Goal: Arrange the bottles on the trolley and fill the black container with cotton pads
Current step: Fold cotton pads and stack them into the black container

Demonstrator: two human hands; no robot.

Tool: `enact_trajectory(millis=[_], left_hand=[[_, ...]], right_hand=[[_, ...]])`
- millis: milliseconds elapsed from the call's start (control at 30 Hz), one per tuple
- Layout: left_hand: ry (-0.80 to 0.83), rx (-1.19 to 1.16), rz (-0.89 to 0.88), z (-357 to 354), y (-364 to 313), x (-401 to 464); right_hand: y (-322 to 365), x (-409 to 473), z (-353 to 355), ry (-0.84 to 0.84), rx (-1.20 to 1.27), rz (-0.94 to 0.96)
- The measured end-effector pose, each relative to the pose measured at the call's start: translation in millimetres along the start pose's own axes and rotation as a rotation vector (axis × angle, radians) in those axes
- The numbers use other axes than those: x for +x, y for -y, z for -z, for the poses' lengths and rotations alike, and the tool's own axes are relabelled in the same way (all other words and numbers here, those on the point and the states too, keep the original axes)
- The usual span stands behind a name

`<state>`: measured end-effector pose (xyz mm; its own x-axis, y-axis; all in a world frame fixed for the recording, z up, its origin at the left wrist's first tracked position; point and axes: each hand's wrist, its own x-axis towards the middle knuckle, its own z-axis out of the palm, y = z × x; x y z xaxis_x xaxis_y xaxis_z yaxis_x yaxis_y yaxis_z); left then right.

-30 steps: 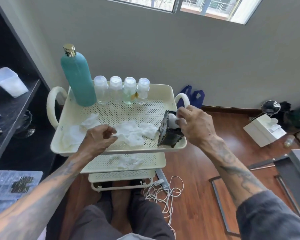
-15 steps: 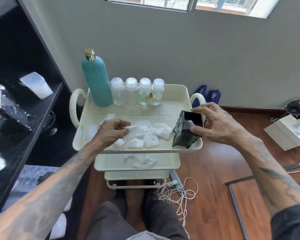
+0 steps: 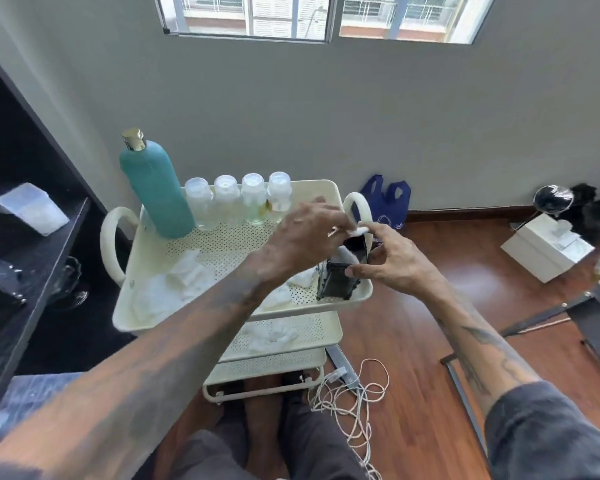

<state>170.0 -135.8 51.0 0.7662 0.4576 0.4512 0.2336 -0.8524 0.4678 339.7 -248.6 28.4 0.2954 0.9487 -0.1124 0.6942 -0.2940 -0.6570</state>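
Cream-coloured perforated metal formed the top tray of a three-tier trolley standing against a grey wall. Along the tray's far edge stood a tall teal bottle with a gold cap, upright, and just beside it a row of four small clear bottles, side by side. Loose white cotton pads lay heaped on the tray's left and middle portions; further pads lay on the middle shelf below.

The black container stood at the tray's near right corner, tilted, with its open mouth turned up toward the person. The right hand gripped it, thumb against the near side and fingers curled over the top, with a white pad showing at the forefinger tip. The left hand reached across the tray to the container's mouth, fingers bent downward; whether it held a pad could not be determined, as the hand was blurred and its fingertips hidden.

On the wooden floor lay a tangle of white cable beside the trolley's base. A blue bag rested against the wall.
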Motion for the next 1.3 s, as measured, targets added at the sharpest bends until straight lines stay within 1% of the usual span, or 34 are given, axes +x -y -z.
enact_trajectory(millis=[33, 100, 133, 233, 333, 367, 400, 467, 500, 533, 567, 600, 667, 700, 733, 800, 867, 900, 933, 967, 1000, 1033, 1067, 1133, 1167, 1233, 1300], left_hand=[[0.121, 0.098, -0.015, -10.2, 0.5, 2.0], [0.348, 0.283, 0.043, -24.2, 5.0, 3.1], [0.429, 0.335, 0.074, -27.4, 7.6, 3.0], [0.574, 0.356, 0.115, -25.7, 10.5, 5.9], [0.700, 0.318, 0.107, -15.2, 8.6, 10.2], [0.673, 0.241, 0.108, -9.7, 10.0, 9.1], [0.580, 0.119, 0.131, -2.6, 13.4, 5.0], [0.256, -0.114, 0.201, 11.2, 26.5, -12.2], [0.122, -0.153, 0.244, 17.0, 35.7, -25.5], [0.053, -0.130, 0.305, 21.5, 47.1, -41.0], [0.059, -0.081, 0.386, 23.6, 60.6, -58.9], [0.144, -0.030, 0.482, 23.3, 72.7, -78.3], [0.411, 0.050, 0.639, 15.8, 90.7, -115.9], [0.477, 0.056, 0.685, 11.1, 96.1, -129.7], [0.468, 0.025, 0.724, 7.9, 99.5, -138.5], [0.401, -0.039, 0.766, 6.2, 103.0, -142.7], [0.405, -0.042, 0.770, 7.0, 106.4, -142.0], [0.393, -0.047, 0.789, 6.8, 108.7, -143.1], [0.371, -0.055, 0.811, 5.4, 110.7, -144.9], [0.344, -0.066, 0.828, 3.8, 111.8, -147.3], [0.315, -0.083, 0.836, 2.1, 112.5, -149.4], [0.291, -0.101, 0.837, 0.9, 112.9, -151.1], [0.269, -0.120, 0.836, 0.3, 113.2, -152.3], [0.210, -0.147, 0.832, 2.8, 113.3, -154.7], [0.171, -0.152, 0.826, 5.1, 113.9, -157.4], [0.089, -0.141, 0.817, 8.3, 115.8, -166.2], [0.014, -0.123, 0.803, 9.4, 117.0, -174.2]], right_hand=[[0.2, -0.1, -0.2, -0.002, 0.011, 0.004], [-0.2, -0.4, -0.5, 0.000, 0.023, 0.000], [-0.8, -0.6, -0.8, 0.003, 0.031, -0.004], [-2.0, -0.8, -1.9, 0.008, 0.056, -0.014], [-1.3, -0.5, -2.5, 0.016, 0.063, -0.025], [-1.0, -0.1, -2.3, 0.021, 0.063, -0.027], [-0.9, 0.3, -2.1, 0.024, 0.062, -0.029], [-0.2, 0.9, -1.7, 0.031, 0.047, -0.031], [0.2, 1.1, -1.8, 0.034, 0.034, -0.031], [0.9, 1.4, -1.7, 0.035, 0.024, -0.032], [2.2, 2.0, -1.1, 0.033, 0.016, -0.037], [3.9, 2.6, -0.6, 0.034, 0.007, -0.041], [9.0, 4.9, 0.8, 0.039, -0.027, -0.046], [13.4, 5.3, 1.5, 0.048, -0.055, -0.045], [18.2, 5.3, 2.5, 0.062, -0.086, -0.047], [27.5, 5.3, 4.2, 0.091, -0.164, -0.076], [39.3, 2.2, 4.0, 0.071, -0.338, -0.059], [46.4, 0.2, 1.8, 0.006, -0.421, 0.011], [55.4, -2.1, -2.8, -0.089, -0.445, 0.117], [66.6, -3.0, -10.2, -0.170, -0.408, 0.219], [78.0, -1.6, -20.4, -0.199, -0.346, 0.288], [88.1, 2.4, -33.1, -0.167, -0.311, 0.321], [96.6, 8.6, -47.8, -0.074, -0.329, 0.321], [104.4, 23.6, -82.6, 0.160, -0.453, 0.271], [104.3, 30.3, -100.1, 0.243, -0.493, 0.236], [95.5, 39.5, -131.0, 0.327, -0.514, 0.147], [82.9, 43.0, -152.3, 0.316, -0.513, 0.079]])
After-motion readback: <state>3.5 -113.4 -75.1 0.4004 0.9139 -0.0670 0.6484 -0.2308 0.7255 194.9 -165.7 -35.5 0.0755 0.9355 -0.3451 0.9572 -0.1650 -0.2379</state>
